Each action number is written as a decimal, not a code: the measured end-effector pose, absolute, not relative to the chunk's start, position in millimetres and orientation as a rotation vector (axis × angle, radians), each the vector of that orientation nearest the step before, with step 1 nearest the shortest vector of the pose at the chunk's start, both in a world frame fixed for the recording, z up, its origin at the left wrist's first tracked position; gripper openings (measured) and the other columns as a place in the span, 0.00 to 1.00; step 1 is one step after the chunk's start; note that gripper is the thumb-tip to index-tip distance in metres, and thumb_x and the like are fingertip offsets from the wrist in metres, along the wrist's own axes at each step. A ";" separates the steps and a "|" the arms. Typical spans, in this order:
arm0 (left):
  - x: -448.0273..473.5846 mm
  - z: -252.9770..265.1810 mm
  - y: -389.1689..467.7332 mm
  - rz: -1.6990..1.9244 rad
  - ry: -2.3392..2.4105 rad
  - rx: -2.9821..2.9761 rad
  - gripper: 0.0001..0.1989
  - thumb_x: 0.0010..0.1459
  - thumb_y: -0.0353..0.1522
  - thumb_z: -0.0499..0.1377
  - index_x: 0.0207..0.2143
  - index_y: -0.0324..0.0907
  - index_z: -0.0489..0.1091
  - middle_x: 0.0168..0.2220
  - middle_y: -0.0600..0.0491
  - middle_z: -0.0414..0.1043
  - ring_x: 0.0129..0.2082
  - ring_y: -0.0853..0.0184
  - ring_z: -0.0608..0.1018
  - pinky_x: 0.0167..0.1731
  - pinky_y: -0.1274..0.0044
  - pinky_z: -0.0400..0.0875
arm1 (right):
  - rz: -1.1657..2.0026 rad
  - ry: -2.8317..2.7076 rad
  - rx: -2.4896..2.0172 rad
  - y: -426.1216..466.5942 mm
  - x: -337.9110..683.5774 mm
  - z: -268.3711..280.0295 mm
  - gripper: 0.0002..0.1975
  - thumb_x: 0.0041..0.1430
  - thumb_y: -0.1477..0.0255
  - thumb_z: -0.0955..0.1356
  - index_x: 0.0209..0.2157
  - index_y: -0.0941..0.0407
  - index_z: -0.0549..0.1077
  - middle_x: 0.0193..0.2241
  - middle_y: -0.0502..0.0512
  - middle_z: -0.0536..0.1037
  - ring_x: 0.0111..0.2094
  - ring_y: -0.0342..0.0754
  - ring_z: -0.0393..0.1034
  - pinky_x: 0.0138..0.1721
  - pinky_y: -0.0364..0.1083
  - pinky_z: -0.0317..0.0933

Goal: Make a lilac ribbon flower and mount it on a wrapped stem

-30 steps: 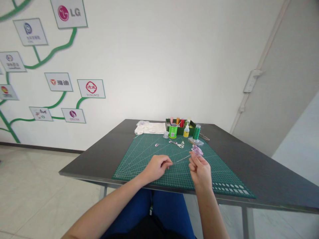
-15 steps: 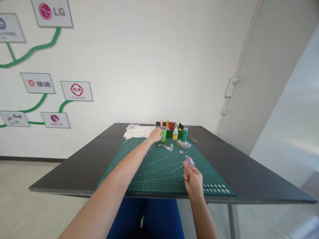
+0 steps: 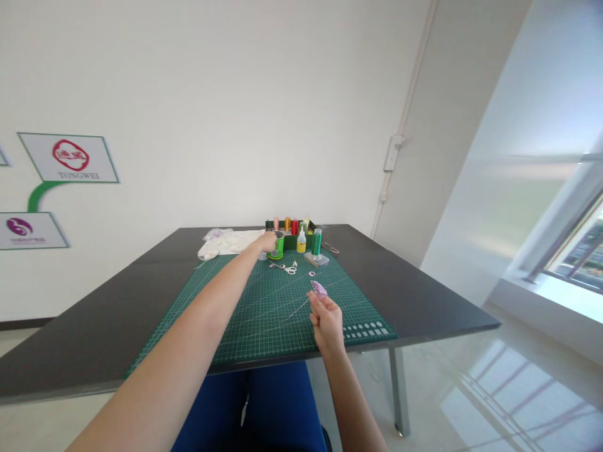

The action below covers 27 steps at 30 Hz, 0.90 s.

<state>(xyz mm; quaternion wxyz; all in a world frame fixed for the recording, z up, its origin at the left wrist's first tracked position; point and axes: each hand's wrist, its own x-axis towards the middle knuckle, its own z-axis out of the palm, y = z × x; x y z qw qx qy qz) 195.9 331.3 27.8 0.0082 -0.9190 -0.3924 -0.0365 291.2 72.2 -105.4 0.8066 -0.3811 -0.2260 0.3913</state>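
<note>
My left hand is stretched to the far side of the green cutting mat, closed beside the rim of a bright green can. What its fingers grip, if anything, is too small to make out. My right hand, nearer the front edge, pinches a small purple, petal-like piece between thumb and fingers. A thin pale strand or stick extends left from near these fingers. White-handled scissors lie on the mat in front of the can, and a small pinkish ring-like item lies to their right.
Behind the can, a dark green box holds several thread spools. A yellow-labelled glue bottle and a green spool on a clear case stand to the right. White cloth lies at the back left of the black table.
The view has swung right, bringing a window into sight. My left hand has shifted from in front of the can to its left side. My right hand still pinches the purple piece.
</note>
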 end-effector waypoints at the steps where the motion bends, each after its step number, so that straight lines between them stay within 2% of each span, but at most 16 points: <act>1: 192.3 29.2 329.3 -0.089 -1.222 -2.879 0.20 0.71 0.38 0.65 0.61 0.41 0.73 0.60 0.43 0.75 0.54 0.55 0.81 0.52 0.59 0.81 | 0.841 -0.484 -0.811 71.9 291.5 -105.4 0.25 0.32 0.58 0.87 0.29 0.59 0.82 0.18 0.41 0.65 0.18 0.33 0.44 0.15 0.39 0.39; 10: 134.4 18.0 274.9 0.017 -1.177 -2.899 0.19 0.72 0.38 0.64 0.61 0.41 0.73 0.59 0.43 0.75 0.53 0.55 0.81 0.52 0.59 0.81 | 0.858 -0.476 -0.787 71.5 293.5 -106.0 0.27 0.28 0.59 0.88 0.28 0.59 0.83 0.18 0.42 0.66 0.18 0.33 0.44 0.15 0.38 0.38; 15: 120.3 13.6 250.3 -0.016 -1.134 -2.907 0.19 0.72 0.38 0.64 0.61 0.40 0.73 0.59 0.43 0.75 0.53 0.55 0.81 0.51 0.59 0.81 | 0.848 -0.501 -0.801 70.8 295.4 -105.8 0.25 0.29 0.60 0.88 0.27 0.60 0.82 0.18 0.43 0.67 0.18 0.33 0.44 0.15 0.39 0.38; 23: 113.7 45.8 258.3 -0.306 -1.082 -2.683 0.20 0.72 0.38 0.64 0.61 0.41 0.72 0.60 0.43 0.75 0.54 0.55 0.81 0.52 0.59 0.81 | 0.819 -0.530 -0.829 70.9 297.2 -107.3 0.26 0.31 0.59 0.87 0.29 0.60 0.82 0.17 0.43 0.67 0.18 0.34 0.45 0.15 0.39 0.38; 27: 115.4 48.6 265.3 -0.278 -1.071 -2.604 0.20 0.71 0.38 0.65 0.61 0.40 0.73 0.60 0.42 0.75 0.54 0.55 0.81 0.52 0.59 0.81 | 0.788 -0.542 -0.831 71.4 296.8 -107.5 0.26 0.32 0.60 0.87 0.30 0.60 0.82 0.19 0.45 0.70 0.18 0.35 0.45 0.15 0.40 0.37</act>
